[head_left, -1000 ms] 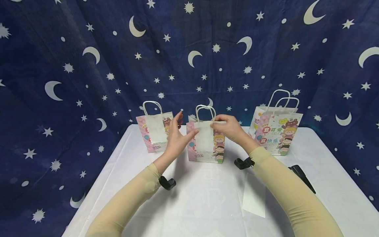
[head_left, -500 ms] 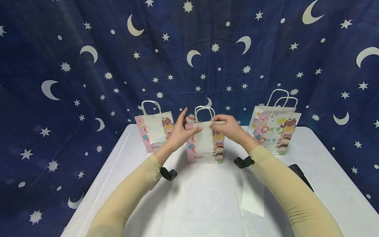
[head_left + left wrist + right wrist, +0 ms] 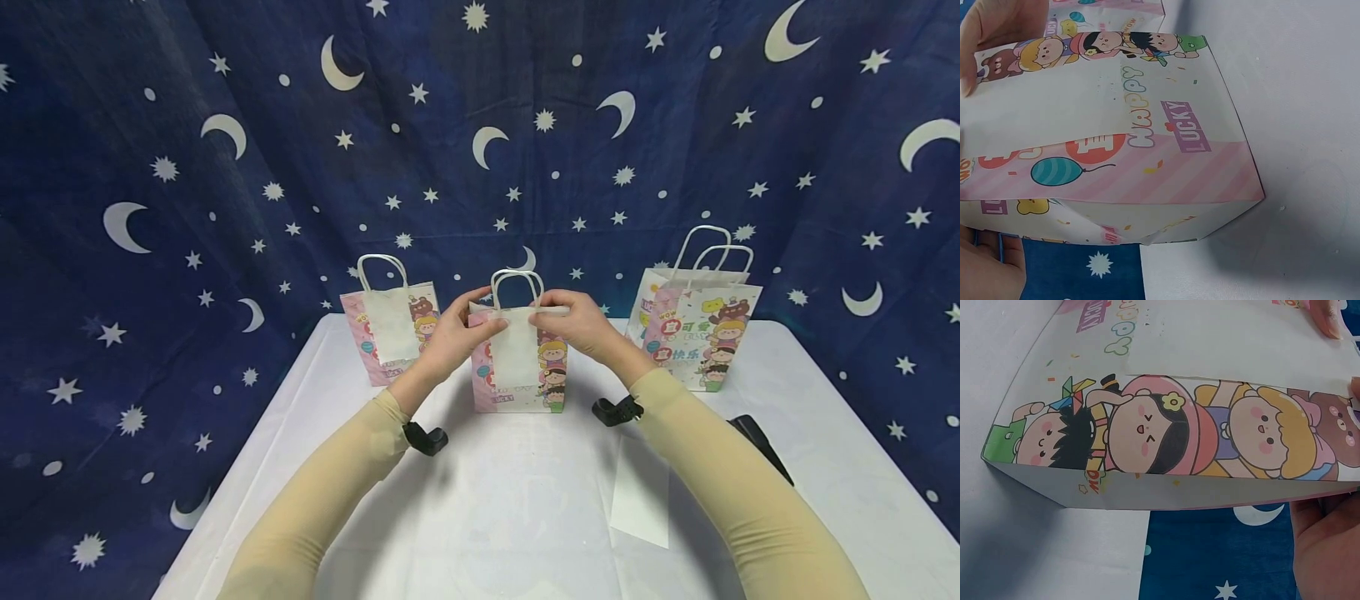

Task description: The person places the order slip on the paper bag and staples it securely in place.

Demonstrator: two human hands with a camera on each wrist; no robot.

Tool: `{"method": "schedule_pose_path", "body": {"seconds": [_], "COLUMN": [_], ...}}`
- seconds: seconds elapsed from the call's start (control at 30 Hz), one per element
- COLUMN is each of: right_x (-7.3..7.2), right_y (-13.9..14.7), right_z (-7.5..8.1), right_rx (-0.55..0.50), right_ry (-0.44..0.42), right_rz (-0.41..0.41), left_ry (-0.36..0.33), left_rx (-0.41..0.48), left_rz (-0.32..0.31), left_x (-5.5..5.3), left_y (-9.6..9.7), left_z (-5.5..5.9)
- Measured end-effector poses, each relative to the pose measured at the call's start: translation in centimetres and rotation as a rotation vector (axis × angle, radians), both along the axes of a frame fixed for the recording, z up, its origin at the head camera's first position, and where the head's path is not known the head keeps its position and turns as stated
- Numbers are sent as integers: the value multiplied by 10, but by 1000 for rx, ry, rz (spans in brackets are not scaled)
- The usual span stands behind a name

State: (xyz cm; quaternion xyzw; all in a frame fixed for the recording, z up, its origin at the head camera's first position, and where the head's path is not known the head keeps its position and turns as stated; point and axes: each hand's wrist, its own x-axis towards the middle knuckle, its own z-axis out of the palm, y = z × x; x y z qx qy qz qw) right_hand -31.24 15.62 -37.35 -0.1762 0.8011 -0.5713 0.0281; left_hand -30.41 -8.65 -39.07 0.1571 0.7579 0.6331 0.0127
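Observation:
A small paper gift bag [image 3: 521,402] with cartoon figures and white twisted handles [image 3: 516,273] stands upright mid-table. A blank white paper sheet [image 3: 516,358] lies flat against its front, below the handles. At the bag's upper left edge my left hand [image 3: 452,337] pinches the rim, thumb in front and fingers behind. The upper right edge is held likewise by my right hand [image 3: 583,323]. Both wrist views show the bag's side panels folding inward; in the right one, the printed cartoon children [image 3: 1154,428] fill the middle. The bag's inside is hidden.
Another bag [image 3: 362,337] with a white sheet on its front stands to the left. Two more bags [image 3: 686,337] overlap at the right. A white paper strip [image 3: 640,500] and a black object [image 3: 763,446], partly behind my right sleeve, lie on the table [image 3: 517,517].
My left hand has moved right from beside the bag and now grips its upper left edge. My right hand stays at the upper right; the bag has barely shifted.

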Motion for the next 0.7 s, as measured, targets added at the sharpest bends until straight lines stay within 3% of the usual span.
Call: {"method": "schedule_pose_path", "body": {"seconds": [0.53, 0.7], "right_x": [0, 0], "right_y": [0, 0], "right_z": [-2, -2], "right_rx": [-9, 17], "right_ry": [-8, -7], "right_rz": [-4, -6], "left_ry": [-14, -22], "left_rx": [49, 58], "left_rz": [52, 39], "left_x": [-4, -5], "left_y": [5, 5], "left_z": [-6, -7]}}
